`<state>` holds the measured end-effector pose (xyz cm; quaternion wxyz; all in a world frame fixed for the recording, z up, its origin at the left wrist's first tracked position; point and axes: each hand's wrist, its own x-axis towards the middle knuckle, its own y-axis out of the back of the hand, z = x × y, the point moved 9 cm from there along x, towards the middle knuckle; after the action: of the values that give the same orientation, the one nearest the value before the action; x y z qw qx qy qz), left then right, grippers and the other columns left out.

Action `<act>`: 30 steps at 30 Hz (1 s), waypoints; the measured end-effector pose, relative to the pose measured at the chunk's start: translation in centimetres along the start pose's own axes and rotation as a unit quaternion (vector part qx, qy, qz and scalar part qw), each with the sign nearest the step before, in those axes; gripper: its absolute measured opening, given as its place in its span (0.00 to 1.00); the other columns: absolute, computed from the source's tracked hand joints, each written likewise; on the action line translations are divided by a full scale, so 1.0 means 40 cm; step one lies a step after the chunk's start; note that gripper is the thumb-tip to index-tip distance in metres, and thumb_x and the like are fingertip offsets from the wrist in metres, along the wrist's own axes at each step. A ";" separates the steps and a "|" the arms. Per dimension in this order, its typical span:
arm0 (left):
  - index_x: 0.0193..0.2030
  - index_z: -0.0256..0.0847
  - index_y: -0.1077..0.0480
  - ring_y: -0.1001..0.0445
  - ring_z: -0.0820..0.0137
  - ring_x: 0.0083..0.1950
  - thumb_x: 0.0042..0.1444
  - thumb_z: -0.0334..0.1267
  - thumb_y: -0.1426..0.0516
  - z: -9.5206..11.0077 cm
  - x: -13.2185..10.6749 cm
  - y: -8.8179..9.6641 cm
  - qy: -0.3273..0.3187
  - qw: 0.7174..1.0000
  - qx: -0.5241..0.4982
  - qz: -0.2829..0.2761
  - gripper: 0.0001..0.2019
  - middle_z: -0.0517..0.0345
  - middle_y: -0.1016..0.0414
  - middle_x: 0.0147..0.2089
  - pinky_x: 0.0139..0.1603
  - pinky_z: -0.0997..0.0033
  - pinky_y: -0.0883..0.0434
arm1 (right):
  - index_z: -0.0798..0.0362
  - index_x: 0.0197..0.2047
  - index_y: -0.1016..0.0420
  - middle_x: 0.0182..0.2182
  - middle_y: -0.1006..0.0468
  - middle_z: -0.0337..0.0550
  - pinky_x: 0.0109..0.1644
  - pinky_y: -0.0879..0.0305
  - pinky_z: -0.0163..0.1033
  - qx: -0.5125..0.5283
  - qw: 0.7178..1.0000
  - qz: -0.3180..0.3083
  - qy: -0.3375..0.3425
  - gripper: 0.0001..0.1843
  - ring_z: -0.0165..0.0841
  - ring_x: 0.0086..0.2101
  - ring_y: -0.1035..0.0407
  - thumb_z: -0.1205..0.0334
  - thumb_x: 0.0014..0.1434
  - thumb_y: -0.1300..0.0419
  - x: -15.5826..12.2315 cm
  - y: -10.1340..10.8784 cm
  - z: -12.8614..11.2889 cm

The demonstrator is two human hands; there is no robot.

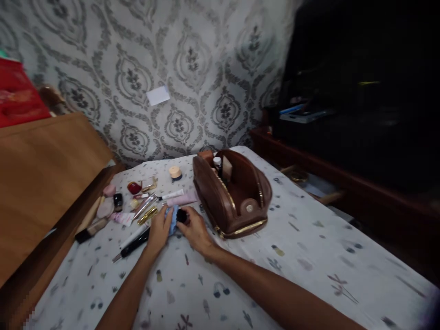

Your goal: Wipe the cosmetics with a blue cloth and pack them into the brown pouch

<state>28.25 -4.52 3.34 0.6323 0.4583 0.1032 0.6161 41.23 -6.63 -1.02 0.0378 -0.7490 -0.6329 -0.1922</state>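
Note:
My left hand [160,230] is closed on a light blue ruffled scrunchie [173,219] just above the sheet. Close beside it, my right hand [196,231] pinches a small dark, rounded item [181,216] that touches the scrunchie; its exact kind is unclear. A brown cosmetic bag [217,201] stands unzipped to the right of my hands. Inside it are a white-capped bottle [217,161] and a flat beige piece [227,168]. From under my left wrist a long black wand-like tool [135,243] points left. Gold tubes [147,215] and a pale pink tube [180,199] lie behind my hands.
More cosmetics lie to the left, including a red item [134,187], a pink-and-white tube [123,218] and a black-ended brush [91,230]. A beige-topped jar [175,173] stands at the back. Wooden board [51,165] borders the left; dark furniture [309,169] borders the right.

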 end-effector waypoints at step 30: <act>0.48 0.40 0.28 0.22 0.60 0.45 0.67 0.44 0.55 0.017 -0.024 -0.007 -0.035 0.999 -0.006 -0.024 0.17 0.49 0.20 0.44 0.49 0.60 0.27 | 0.53 0.47 0.29 0.41 0.25 0.44 0.49 0.31 0.43 -0.105 0.991 -0.052 0.058 0.18 0.37 0.42 0.28 0.70 0.53 0.35 0.008 0.026 -0.042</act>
<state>28.72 -5.62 3.10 0.6526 0.4731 0.0883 0.5853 41.85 -7.05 0.83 -0.0141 -0.7026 -0.6439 -0.3026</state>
